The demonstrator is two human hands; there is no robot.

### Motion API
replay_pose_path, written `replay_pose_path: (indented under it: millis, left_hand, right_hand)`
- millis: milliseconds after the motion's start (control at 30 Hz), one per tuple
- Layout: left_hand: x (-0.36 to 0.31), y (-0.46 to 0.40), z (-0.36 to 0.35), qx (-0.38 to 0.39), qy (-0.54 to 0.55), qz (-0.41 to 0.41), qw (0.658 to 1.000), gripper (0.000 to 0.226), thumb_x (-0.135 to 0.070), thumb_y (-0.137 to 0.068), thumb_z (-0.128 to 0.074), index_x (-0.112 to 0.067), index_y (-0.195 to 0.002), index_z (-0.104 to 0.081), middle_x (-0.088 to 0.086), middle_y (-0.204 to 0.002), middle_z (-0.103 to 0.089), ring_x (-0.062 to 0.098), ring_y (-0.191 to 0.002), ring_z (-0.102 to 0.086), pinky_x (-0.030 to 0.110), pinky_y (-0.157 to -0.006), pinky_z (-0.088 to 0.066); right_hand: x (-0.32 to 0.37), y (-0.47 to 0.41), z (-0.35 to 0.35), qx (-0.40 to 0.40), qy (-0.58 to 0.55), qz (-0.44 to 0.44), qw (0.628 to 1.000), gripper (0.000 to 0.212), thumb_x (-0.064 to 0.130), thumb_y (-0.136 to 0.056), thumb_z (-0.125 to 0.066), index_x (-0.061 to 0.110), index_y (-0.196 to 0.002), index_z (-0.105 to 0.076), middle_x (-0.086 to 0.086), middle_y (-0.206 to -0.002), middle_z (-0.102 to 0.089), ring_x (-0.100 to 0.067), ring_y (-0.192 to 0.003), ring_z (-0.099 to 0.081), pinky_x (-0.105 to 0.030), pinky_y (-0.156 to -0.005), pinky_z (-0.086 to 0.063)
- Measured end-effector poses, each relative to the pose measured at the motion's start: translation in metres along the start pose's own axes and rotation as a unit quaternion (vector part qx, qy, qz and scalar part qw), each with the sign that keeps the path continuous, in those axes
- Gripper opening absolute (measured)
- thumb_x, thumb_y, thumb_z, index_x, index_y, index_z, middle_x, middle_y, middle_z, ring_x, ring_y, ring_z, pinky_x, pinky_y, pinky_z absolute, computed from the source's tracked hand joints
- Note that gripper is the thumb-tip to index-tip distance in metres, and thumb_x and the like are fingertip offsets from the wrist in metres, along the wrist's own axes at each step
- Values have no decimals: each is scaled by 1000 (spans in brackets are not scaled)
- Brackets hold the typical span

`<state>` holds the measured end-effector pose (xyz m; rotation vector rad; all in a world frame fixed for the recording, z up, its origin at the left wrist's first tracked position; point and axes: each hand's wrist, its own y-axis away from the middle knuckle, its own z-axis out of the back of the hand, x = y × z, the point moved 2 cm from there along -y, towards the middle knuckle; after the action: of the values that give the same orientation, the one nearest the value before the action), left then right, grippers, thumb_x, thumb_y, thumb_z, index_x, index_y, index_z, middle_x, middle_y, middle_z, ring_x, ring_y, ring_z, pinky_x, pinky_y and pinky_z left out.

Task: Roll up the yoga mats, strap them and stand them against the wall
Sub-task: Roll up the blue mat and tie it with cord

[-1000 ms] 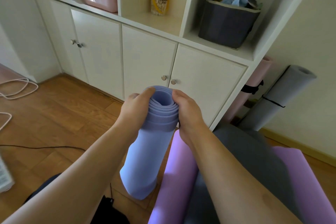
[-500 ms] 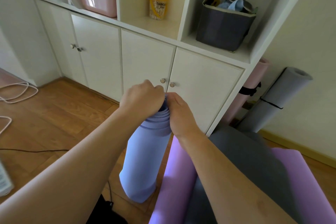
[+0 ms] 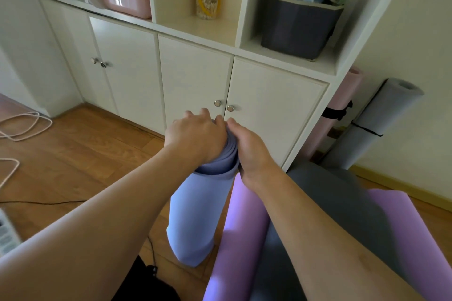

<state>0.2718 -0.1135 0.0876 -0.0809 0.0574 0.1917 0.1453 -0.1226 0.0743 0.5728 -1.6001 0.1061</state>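
Note:
A rolled blue yoga mat (image 3: 198, 212) stands on end on the wooden floor in front of me. My left hand (image 3: 195, 137) covers its top end, fingers curled over the coiled layers. My right hand (image 3: 247, 146) grips the same top end from the right side. No strap shows on the blue mat. A pink rolled mat (image 3: 335, 110) with a black strap and a grey rolled mat (image 3: 369, 127) with a thin black strap lean against the wall at the right.
A purple mat (image 3: 242, 225) with a grey one (image 3: 347, 205) on it lies on the floor to my right. A white cabinet (image 3: 195, 76) with shelves stands just behind the blue mat. White cables (image 3: 22, 124) and a black cord (image 3: 36, 202) lie on the floor at left.
My left hand has moved from the side of the blue mat's top end onto it, hiding the spiral. Both hands now sit closer together at the top.

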Motion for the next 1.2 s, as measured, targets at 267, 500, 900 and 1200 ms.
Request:
replay_pose_path:
  millis: [267, 500, 900, 1200]
  left_hand:
    - [-5, 6, -1, -18, -14, -23, 999, 29, -35, -106, -35, -13, -117, -49, 7, -96, -45, 33, -90, -51, 43, -68, -46]
    - [18, 8, 0, 68, 139, 4, 988, 41, -53, -100, -20, -29, -111, -51, 2, -108, -56, 26, -101, -54, 43, -82, -46]
    - [20, 11, 6, 37, -87, -76, 993, 35, -22, -108, -31, -8, -139, -43, 16, -116, -45, 37, -98, -50, 50, -85, -55]
    - [-1, 10, 5, 46, -132, -85, 987, 39, -31, -109, -33, -9, -140, -40, 17, -123, -45, 40, -109, -51, 47, -74, -51]
  right_hand:
    - [-19, 9, -12, -150, 80, 125, 977, 23, 32, -108, -45, 23, -102, -66, 14, -94, -70, -5, -85, -65, -16, -70, -46]
    - [-21, 15, -18, -101, 44, 98, 989, 17, 27, -108, -53, 23, -123, -59, 1, -118, -72, -11, -107, -71, -20, -80, -52]
    - [-32, 32, 2, 90, 206, 111, 968, 99, 3, -72, -59, 37, -160, -29, 10, -137, -61, -8, -115, -62, -23, -92, -53]
    - [-13, 47, 6, -108, 191, 130, 967, 28, 18, -88, -63, 20, -113, -49, -1, -109, -63, -15, -89, -61, -28, -70, -53]
